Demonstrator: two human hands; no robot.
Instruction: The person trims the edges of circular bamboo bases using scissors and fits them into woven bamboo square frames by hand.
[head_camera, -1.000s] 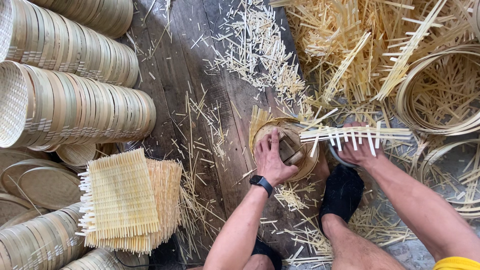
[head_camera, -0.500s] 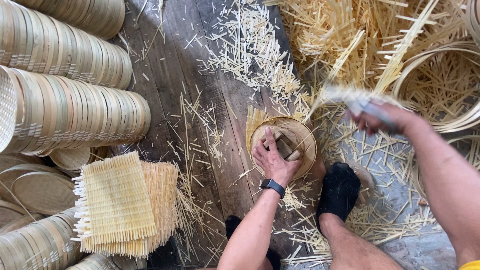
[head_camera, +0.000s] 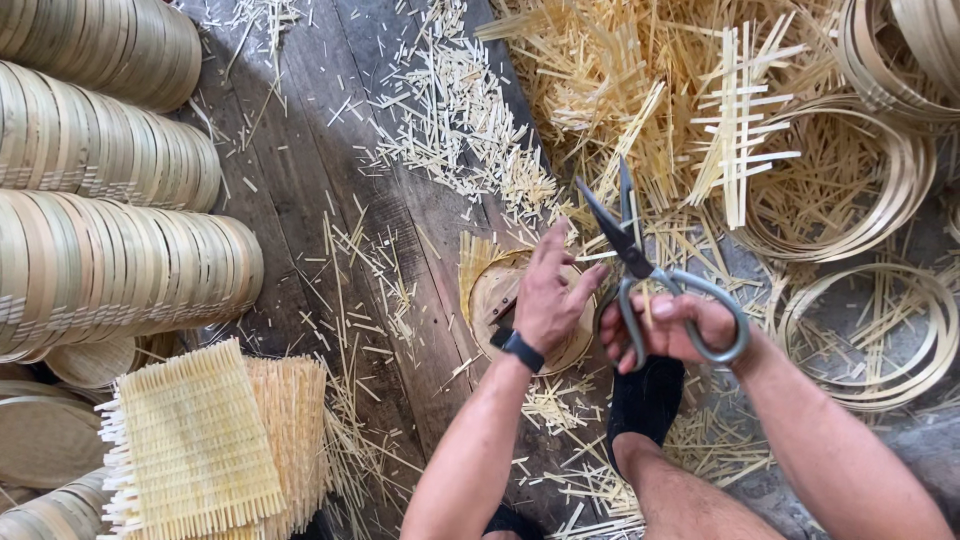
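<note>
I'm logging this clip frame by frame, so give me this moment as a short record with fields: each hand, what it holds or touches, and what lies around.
left hand: pressed flat on a round bamboo tray, fingers spread
right hand: grips large scissors, blades pointing up and left
foot: black sock beside the tray
floor: dark wooden boards strewn with bamboo offcuts
left side: rows of stacked round trays, pile of woven mats
right side: bamboo hoops, loose strips
</note>
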